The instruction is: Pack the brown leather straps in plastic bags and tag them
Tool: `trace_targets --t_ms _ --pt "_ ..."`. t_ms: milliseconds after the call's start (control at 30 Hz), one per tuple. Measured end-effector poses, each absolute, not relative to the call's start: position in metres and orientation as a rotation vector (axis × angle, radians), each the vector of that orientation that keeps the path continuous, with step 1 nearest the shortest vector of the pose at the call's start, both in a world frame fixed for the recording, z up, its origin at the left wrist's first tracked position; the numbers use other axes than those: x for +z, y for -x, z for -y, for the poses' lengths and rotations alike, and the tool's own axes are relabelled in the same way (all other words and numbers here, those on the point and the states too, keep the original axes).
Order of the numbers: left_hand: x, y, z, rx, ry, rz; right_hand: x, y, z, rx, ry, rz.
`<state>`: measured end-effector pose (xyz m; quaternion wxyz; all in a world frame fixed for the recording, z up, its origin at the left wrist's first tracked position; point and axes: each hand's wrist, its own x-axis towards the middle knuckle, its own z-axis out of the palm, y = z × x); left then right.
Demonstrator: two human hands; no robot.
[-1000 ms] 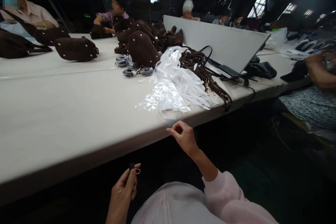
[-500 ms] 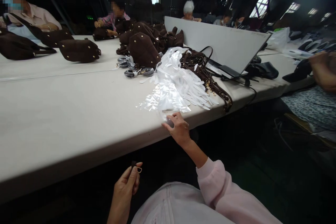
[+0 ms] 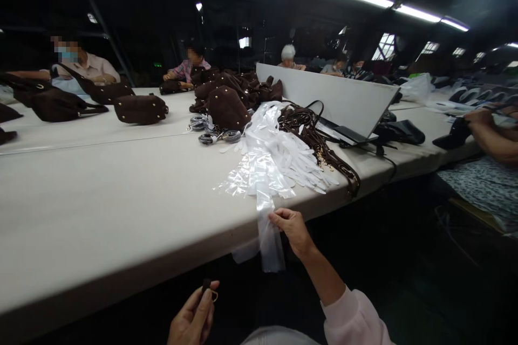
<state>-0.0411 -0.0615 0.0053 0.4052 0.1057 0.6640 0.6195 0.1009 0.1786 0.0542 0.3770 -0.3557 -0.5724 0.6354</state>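
Evidently both hands are occupied near the bottom of the frame. Right of lower centre, the right hand pinches the edge of a clear plastic sleeve between thumb and fingertips. The sleeve drapes over the front edge of the table, its upper end meeting a heap of plastic sleeves and white strips at the centre. At the bottom, left of centre, the left hand grips a small dark strap end between thumb and fingers, a gold metal ring jutting out beside the thumb; how much strap lies inside the fist cannot be told.

The likeliest trouble is the film: thin and slippery, it could cling to its neighbours, so a quick pull might drag several sleeves off the edge. A second film piece already droops just left of the sleeve. The pinch catches only one side, so the sleeve could also slide free or crease. The ring, being hard, might snag or tear the plastic if the two meet carelessly. Further right, brown straps with gold hooks touch the heap and could tangle with it.
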Motion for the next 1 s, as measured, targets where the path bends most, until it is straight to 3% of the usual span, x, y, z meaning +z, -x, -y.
trace_targets --t_ms 233,367,700,867,1000 --pt "0.038 0.035 0.035 1.681 -0.309 -1.550 0.062 -0.099 -0.173 1.962 0.796 1.191" --pt "0.049 0.039 0.012 1.693 -0.379 -1.356 0.060 -0.097 -0.169 1.975 0.786 1.177" --pt "0.070 0.016 -0.027 1.521 -0.544 -1.529 0.054 -0.102 -0.173 1.423 0.828 1.795" --pt "0.070 0.012 -0.023 1.448 -0.523 -1.454 0.059 -0.109 -0.163 0.833 0.951 2.211" --pt "0.063 0.013 -0.019 1.493 -0.480 -1.421 0.070 -0.119 -0.151 0.524 1.052 2.166"
